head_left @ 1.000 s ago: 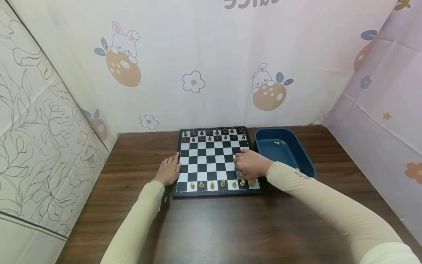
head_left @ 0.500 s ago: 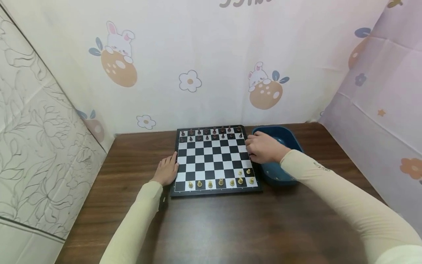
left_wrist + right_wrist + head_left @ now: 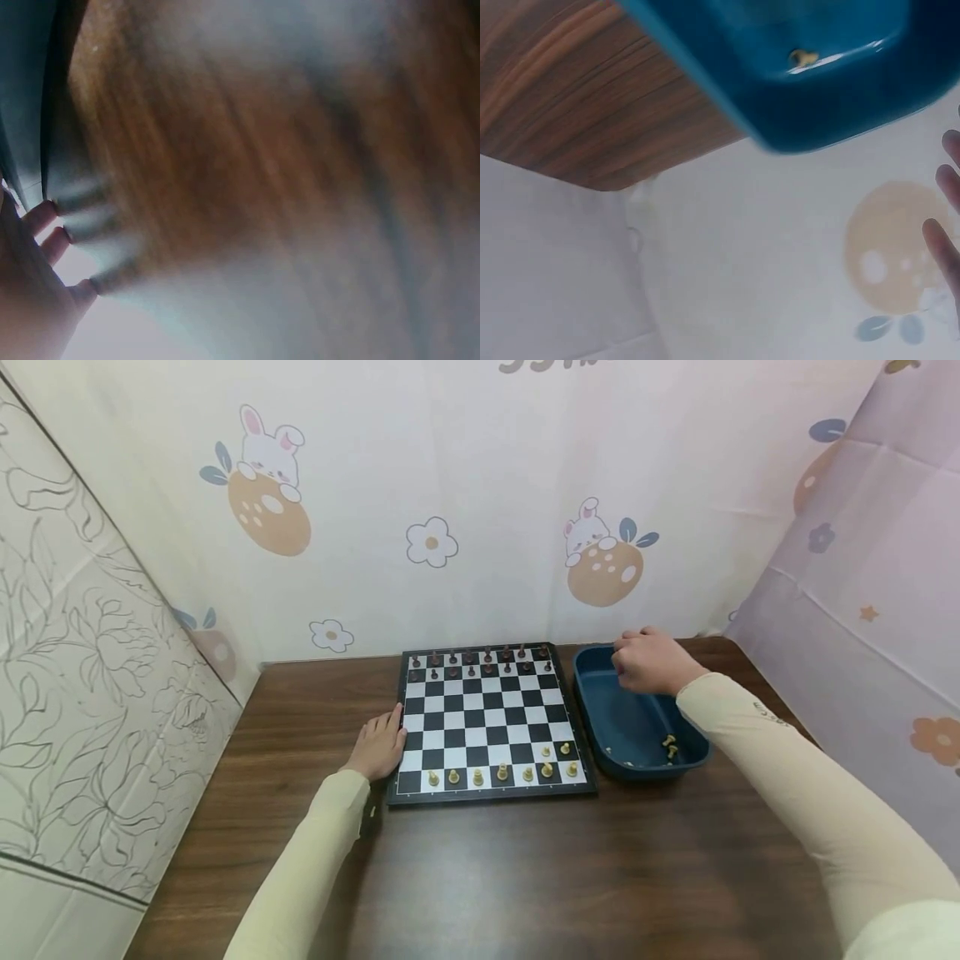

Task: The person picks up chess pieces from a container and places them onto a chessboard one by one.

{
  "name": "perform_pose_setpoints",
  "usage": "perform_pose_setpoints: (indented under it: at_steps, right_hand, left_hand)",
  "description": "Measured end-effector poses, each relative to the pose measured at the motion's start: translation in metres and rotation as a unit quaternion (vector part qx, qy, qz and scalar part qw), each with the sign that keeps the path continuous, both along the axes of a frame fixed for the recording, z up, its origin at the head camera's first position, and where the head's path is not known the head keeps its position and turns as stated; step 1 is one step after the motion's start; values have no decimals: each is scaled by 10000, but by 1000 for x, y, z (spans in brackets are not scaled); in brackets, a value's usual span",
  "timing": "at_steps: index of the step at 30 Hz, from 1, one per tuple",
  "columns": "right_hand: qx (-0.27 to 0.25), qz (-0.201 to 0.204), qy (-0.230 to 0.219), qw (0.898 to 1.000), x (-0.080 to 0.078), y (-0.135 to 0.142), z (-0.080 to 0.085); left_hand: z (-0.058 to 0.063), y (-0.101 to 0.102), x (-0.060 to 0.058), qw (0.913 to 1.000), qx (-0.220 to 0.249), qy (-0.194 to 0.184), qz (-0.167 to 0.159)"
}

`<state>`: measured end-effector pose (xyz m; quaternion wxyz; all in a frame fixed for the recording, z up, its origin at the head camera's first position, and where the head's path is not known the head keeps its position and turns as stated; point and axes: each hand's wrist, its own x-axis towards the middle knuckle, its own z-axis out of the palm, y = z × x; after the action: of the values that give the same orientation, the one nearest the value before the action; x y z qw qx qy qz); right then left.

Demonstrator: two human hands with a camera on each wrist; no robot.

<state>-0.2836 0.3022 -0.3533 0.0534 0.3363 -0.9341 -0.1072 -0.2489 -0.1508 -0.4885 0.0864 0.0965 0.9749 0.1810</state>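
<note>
A black-and-white chessboard [image 3: 475, 710] lies on the table. My left hand [image 3: 377, 747] rests flat along its left edge, fingers extended; in the left wrist view its fingertips [image 3: 56, 244] reach the dark board side. My right hand [image 3: 648, 662] hovers over the back of a blue tray [image 3: 626, 718]. In the right wrist view its fingers [image 3: 941, 247] are spread, with nothing visible between them. Inside the tray lie several pale chess pieces [image 3: 670, 741], one of them a small yellowish piece [image 3: 803, 58] in the right wrist view.
Dark red chess pieces [image 3: 487, 656] fill two rows at the board's far side. Pale pieces [image 3: 502, 772] line the near row, with two pale pawns [image 3: 566, 749] ahead of them at the right. A patterned cloth [image 3: 495, 585] hangs behind the wooden table [image 3: 480, 877].
My right hand has lifted from the board's right side near the pale pawns and moved right and back over the tray. The left hand stays at the board's edge.
</note>
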Motion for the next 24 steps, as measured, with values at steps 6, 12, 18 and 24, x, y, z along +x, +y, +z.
perform_pose_setpoints:
  at_steps: [6, 12, 18, 24]
  right_hand:
    - [-34, -373, -102, 9992, -18, 13, -2]
    - [-48, -658, -195, 9976, -33, 11, -14]
    - [-150, -906, -246, 9955, -38, 8, -35]
    - [-74, -1103, -116, 9938, -42, 13, -60]
  left_hand:
    - [4, -3, -2, 9999, -46, 90, -53]
    - [1, -7, -2, 9993, -127, 337, -98]
    - [-2, -4, 1, 9997, -108, 235, -26]
    - [0, 0, 3, 9996, -77, 267, 1]
